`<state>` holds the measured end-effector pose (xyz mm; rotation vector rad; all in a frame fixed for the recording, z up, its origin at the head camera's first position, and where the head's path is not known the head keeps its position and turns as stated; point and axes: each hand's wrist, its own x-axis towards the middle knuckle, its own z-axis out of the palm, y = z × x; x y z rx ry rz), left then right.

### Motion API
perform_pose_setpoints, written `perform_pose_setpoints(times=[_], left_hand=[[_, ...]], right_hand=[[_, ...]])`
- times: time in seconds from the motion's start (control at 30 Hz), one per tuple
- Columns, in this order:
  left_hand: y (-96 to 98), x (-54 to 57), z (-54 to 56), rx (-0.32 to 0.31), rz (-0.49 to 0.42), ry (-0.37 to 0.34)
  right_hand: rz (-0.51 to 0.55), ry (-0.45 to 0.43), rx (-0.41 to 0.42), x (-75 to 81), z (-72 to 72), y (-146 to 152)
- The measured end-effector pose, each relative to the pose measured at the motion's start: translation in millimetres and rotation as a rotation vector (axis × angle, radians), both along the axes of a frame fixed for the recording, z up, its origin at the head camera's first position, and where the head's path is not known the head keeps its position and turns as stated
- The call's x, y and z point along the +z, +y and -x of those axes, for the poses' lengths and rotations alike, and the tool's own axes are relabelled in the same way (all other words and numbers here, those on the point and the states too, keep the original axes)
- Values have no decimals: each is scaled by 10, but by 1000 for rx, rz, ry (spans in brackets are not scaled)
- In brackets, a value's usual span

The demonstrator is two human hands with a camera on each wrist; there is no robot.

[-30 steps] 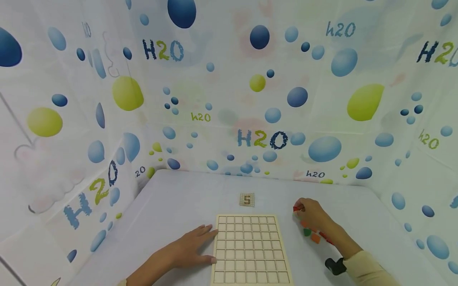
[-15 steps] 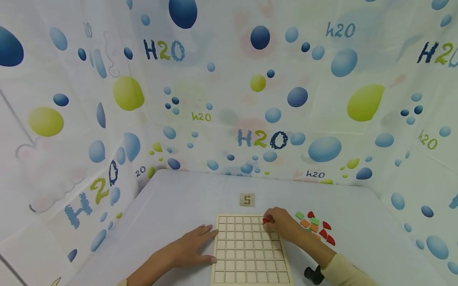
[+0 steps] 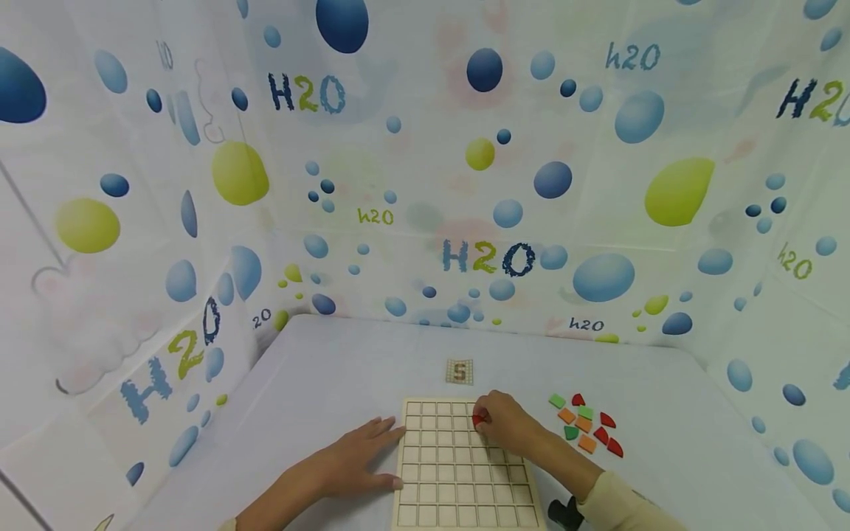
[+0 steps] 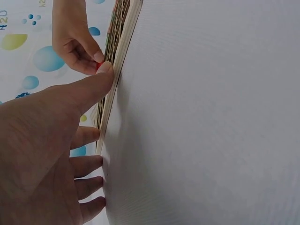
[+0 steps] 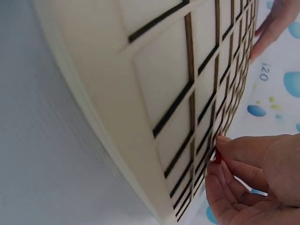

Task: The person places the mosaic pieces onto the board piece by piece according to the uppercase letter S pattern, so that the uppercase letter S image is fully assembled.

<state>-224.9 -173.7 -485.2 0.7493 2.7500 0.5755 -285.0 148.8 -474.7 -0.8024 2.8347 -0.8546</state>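
Note:
A pale wooden grid board (image 3: pixel 445 474) with square cells lies on the white table. My right hand (image 3: pixel 506 424) pinches a small red piece (image 5: pixel 218 155) between thumb and fingers, right over the far part of the board. In the right wrist view the red piece stands on edge close to the grid, mostly covered by the fingertips. My left hand (image 3: pixel 355 459) rests at the board's left side, fingers spread and straight. Its thumb and fingertips touch the board's edge (image 4: pixel 123 47) in the left wrist view.
Right of the board lie several loose pieces: red quarter-round ones (image 3: pixel 600 435), orange squares (image 3: pixel 587 443) and green ones (image 3: pixel 556 400). A small card (image 3: pixel 460 372) with a figure on a grid lies beyond the board. A patterned curtain (image 3: pixel 412 169) surrounds the table.
My right hand went from the loose pieces leftward to the board, carrying a red piece, then slightly further left and nearer across it. The left hand stayed in place.

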Motion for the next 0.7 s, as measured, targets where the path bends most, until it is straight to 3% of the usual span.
perform_pose_setpoints(times=[0.43,0.7], left_hand=[[3,-19,2,15,5,-13],[-1,5,-17,17,3,-12]], right_hand=[[6,48,7,-42,-49,-79],[57,6,24,4,-86,-61]])
